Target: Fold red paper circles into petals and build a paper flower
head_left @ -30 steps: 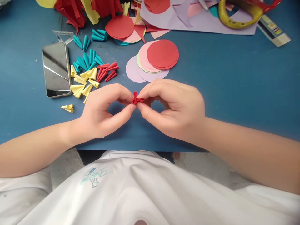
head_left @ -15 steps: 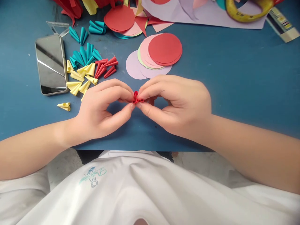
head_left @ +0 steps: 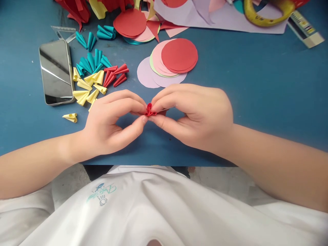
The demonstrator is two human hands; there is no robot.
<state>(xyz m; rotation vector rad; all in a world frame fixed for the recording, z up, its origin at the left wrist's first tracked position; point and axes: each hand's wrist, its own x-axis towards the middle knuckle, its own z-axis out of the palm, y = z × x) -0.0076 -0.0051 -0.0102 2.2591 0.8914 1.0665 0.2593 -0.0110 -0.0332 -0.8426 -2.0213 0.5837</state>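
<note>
A small red folded-paper cone (head_left: 150, 110), its end curled into three loops, is pinched between both hands near the table's front edge. My left hand (head_left: 112, 124) grips its left side with thumb and fingertips. From the right, my right hand (head_left: 194, 118) closes thumb and fingers on the same piece. A thin, pale, needle-like line shows by the right fingers; I cannot make out what it is. Beyond my left hand lie several red paper cones (head_left: 116, 74), yellow paper cones (head_left: 88, 89) and teal paper cones (head_left: 92, 61).
A phone (head_left: 56, 72) lies at the left by a clear set square (head_left: 64, 32). Stacked paper circles (head_left: 179, 55) sit beyond my hands. Paper scraps (head_left: 77, 12), a purple sheet (head_left: 222, 22), a yellow tape roll (head_left: 269, 20) and a small box (head_left: 306, 29) line the back.
Both hands keep their pinch on the red paper cone, with only slight finger shifts. The thin line by the right fingers shows more clearly. The whole view has shifted a little.
</note>
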